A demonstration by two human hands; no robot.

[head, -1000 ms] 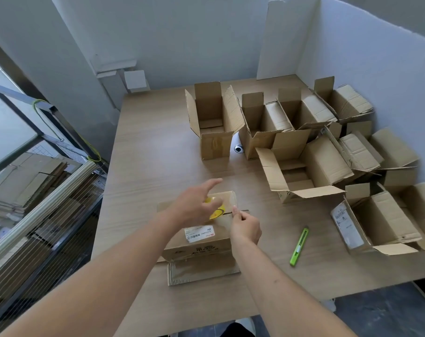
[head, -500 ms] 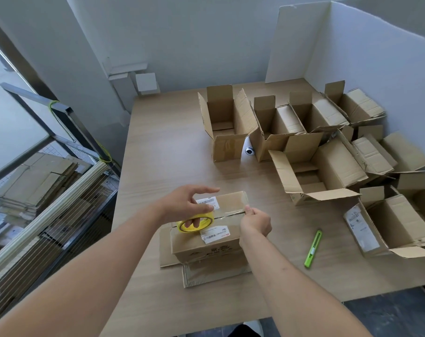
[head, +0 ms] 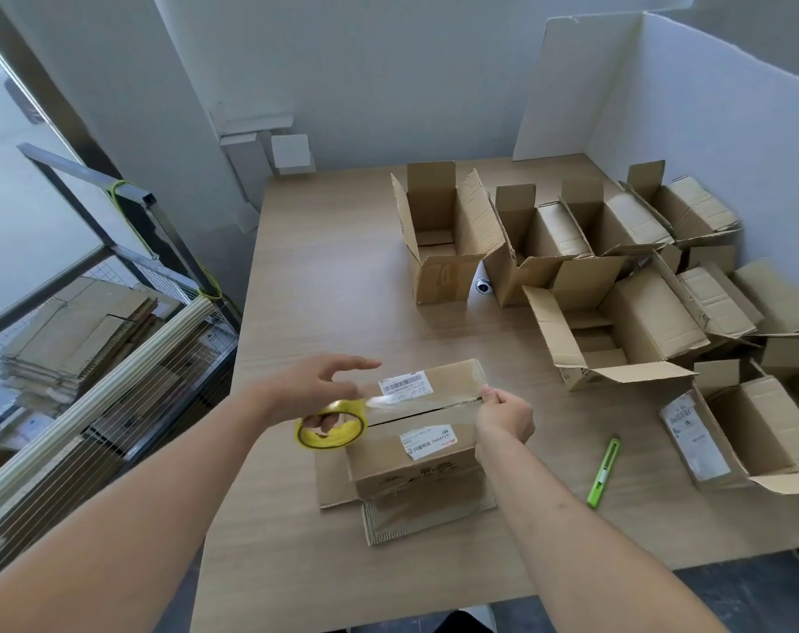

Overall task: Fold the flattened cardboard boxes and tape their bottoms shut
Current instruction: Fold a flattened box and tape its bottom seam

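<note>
A brown cardboard box [head: 422,431] lies bottom-up near the front edge of the light wooden table [head: 333,276], its two closed flaps meeting along a dark seam, each flap carrying a white printed label, and its loose top flaps splayed flat on the table beneath it. The left hand [head: 317,390] carries a yellow-cored roll of clear tape [head: 331,424] with fingers hooked through the core, the index finger stretched out straight above it, just off the box's left end. A strip of clear tape [head: 415,399] runs from the roll along the seam to the right hand [head: 505,415], whose thumb and fingers pinch the tape's end at the box's right edge. Behind and to the right stand several erected brown cardboard boxes [head: 616,285] with their top flaps open; those whose insides show hold nothing but their own folded bottom flaps. They crowd together up to the white partition boards [head: 690,130], some tipped on their sides and overlapping. A green utility knife [head: 603,472] lies on the table just right of the right forearm. A small round black-and-white object [head: 483,285], too hidden to identify, peeks between two upright boxes. Left of the table, a stack of flattened brown cardboard [head: 77,331] sits in a wire cage [head: 160,249], partly screened by its bars. The boxes at the far right are cut off by the frame edge.
</note>
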